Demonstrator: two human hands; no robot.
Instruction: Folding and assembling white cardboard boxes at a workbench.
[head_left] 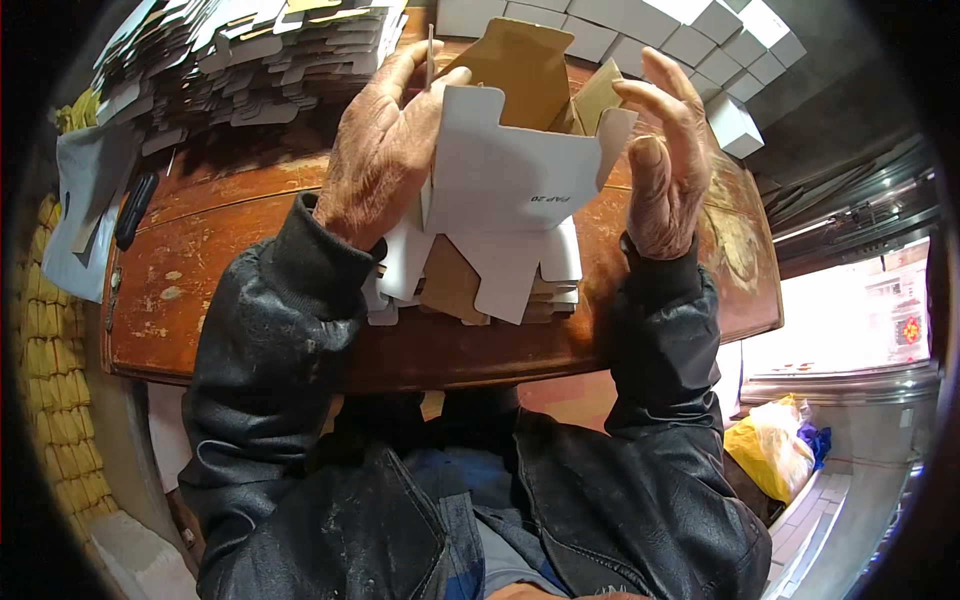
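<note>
Left hand (385, 150) grips the half-folded white carton (510, 170) above the wooden counter (230, 260), while right hand (665, 160) fingers spread open against its flap.

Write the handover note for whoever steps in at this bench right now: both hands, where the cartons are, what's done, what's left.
Left hand: grips the left wall of a half-formed white carton held above the wooden table.
Right hand: open, fingers spread, at the carton's right flap; whether it touches is unclear.
Carton: walls up, top flaps open, brown inside showing.
Small stack of flat blanks: on the table right under the carton.
Big heap of flat blanks: far left of the table.
Done: rows of finished white boxes at the far right.
Left: close this carton; both stacks of blanks are still unfolded.
</note>
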